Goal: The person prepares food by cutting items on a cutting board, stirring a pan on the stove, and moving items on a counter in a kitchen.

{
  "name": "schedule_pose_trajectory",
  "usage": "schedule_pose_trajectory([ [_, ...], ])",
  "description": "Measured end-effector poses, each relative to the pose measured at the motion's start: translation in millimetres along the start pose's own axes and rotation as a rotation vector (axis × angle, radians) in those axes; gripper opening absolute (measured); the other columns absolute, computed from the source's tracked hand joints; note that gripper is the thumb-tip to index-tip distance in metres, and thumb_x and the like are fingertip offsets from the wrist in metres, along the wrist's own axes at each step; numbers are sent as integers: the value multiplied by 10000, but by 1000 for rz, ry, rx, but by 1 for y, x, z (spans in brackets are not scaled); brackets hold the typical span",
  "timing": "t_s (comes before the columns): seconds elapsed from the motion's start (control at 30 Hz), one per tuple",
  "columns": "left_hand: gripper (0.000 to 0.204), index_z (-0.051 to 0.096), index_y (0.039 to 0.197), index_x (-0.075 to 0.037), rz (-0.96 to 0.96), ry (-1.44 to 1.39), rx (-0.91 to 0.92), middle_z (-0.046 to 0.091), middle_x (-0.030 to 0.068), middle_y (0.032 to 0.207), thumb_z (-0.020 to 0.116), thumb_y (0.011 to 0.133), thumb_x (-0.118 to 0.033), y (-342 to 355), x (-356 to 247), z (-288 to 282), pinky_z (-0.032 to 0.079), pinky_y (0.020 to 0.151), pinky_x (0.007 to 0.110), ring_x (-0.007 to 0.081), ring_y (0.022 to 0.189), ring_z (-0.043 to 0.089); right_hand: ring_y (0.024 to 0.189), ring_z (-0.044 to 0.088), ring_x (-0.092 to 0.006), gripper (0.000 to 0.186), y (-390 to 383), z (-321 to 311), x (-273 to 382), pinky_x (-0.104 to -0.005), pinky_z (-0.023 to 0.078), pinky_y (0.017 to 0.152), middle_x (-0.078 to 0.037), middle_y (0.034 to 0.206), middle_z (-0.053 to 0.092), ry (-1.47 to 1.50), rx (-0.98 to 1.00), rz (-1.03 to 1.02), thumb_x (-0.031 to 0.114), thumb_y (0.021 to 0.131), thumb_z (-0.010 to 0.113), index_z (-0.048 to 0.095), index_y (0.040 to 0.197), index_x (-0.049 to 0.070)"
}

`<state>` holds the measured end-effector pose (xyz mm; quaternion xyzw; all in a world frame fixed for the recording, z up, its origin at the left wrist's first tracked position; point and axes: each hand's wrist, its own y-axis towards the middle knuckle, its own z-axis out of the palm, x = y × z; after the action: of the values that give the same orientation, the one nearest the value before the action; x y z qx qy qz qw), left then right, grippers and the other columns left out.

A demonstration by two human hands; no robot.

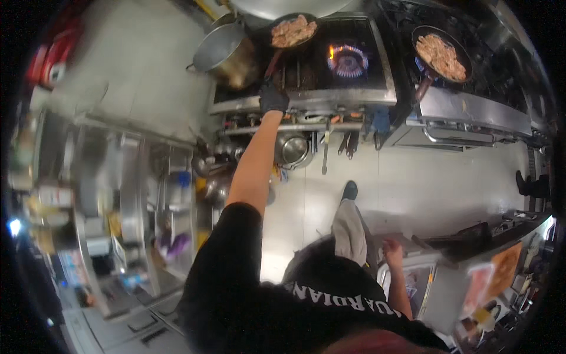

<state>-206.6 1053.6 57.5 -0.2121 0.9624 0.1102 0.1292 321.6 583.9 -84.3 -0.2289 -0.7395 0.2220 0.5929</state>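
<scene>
My left hand, in a black glove, is closed around the handle of a frying pan at the back of the stove. Pieces of pinkish raw-looking meat lie in this pan. To the right of it burns a bare gas burner, its flame blue with an orange tip. Low at my right side is my bare right hand, fingers loosely bent and nothing visible in it, near an open-topped compartment in the counter.
A deep metal pot stands left of the held pan. On the right stove, a second frying pan of meat sits over a lit burner. Tongs and a blue cloth hang at the stove front. A cutting board lies on the right counter.
</scene>
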Motion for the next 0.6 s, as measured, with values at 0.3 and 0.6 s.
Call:
schedule_pose_trajectory([
  [0.3, 650, 534, 1330, -5, -170, -102, 294, 610, 285, 1236, 732, 797, -319, 155, 3, 82, 485, 985, 499, 442, 1151, 596, 591, 568, -110, 214, 91, -64, 42, -273, 468, 518, -21, 742, 618, -221, -78, -38, 160, 952, 653, 670, 1097, 2],
  [0.6, 510, 579, 1126, 15, 51, -499, 251, 667, 298, 981, 752, 736, -265, -8, -67, 110, 508, 864, 519, 472, 949, 655, 622, 607, -124, 300, 36, 1, 20, -288, 481, 546, -48, 828, 682, 76, -354, 191, 224, 965, 642, 680, 1159, -2],
])
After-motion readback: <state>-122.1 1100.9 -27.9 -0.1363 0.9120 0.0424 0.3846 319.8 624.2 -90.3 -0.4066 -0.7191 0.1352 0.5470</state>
